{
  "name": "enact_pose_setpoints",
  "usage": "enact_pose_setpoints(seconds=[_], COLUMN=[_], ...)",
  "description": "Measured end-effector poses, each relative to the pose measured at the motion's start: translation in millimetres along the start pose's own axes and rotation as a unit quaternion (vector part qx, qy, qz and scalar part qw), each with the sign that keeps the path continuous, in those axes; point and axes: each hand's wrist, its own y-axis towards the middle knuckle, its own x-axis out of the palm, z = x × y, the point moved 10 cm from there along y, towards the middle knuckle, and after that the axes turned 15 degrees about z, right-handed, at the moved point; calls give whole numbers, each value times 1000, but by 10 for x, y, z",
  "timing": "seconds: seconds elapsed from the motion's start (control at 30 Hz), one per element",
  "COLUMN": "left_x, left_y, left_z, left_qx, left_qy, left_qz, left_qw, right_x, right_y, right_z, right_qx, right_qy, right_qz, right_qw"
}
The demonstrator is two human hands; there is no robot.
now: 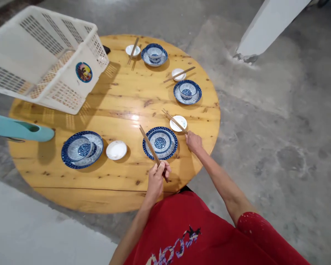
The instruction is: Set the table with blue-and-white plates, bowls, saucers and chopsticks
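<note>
My left hand (157, 177) is closed around a pair of wooden chopsticks (148, 143) that slant up and left over the rim of a blue patterned plate (160, 142) near the table's front edge. My right hand (193, 141) is closed on the near end of a second pair of chopsticks (173, 120) lying across a small white dish (178, 123) just right of that plate. Both arms reach from a red shirt at the bottom.
The round wooden table (114, 110) also carries a blue plate with a bowl (82, 149), a white dish (116, 150), and two more place settings (187, 92) (155, 55) with dishes and chopsticks. A white plastic basket (44, 55) overhangs the left side. A teal chair part (19, 129) juts in.
</note>
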Motion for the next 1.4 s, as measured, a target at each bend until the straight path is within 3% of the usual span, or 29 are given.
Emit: enact_pose_setpoints(seconds=[0.1, 0.23, 0.43, 0.63, 0.8, 0.93, 1.07, 1.17, 1.3, 1.4], left_x=[185, 383, 469, 456, 503, 574, 667, 852, 1274, 1706], left_y=[71, 192, 226, 67, -48, -121, -169, -246, -406, -554], left_z=[-7, -5, -33, -65, -59, -114, -151, -244, -460, -654], left_qx=[-27, -24, -7, -41, -45, -47, -28, -35, -59, -81], left_qy=[-35, -60, -73, -83, -106, -79, -57, -57, -55, -35], left_qz=[-1, 4, -2, -73, -109, -120, -105, -102, -104, -118], left_qw=[999, 998, 997, 993, 987, 989, 992, 993, 991, 989], right_x=[-44, -269, -463, -372, -432, -550, -577, -638, -655, -687], right_y=[-213, -700, -1327, -1562, -1674, -1747, -1803, -1812, -1782, -1740], right_z=[-69, -282, -597, -702, -685, -666, -526, -287, 187, 632], right_qx=[12, -6, -34, -4, -27, -51, -46, -36, 10, 55], right_qy=[39, 148, 271, 291, 205, 228, 296, 333, 418, 511], right_qz=[-13, 13, 39, 31, 69, 100, 67, 65, 25, -11], right_qw=[999, 989, 961, 956, 976, 967, 952, 940, 908, 858])
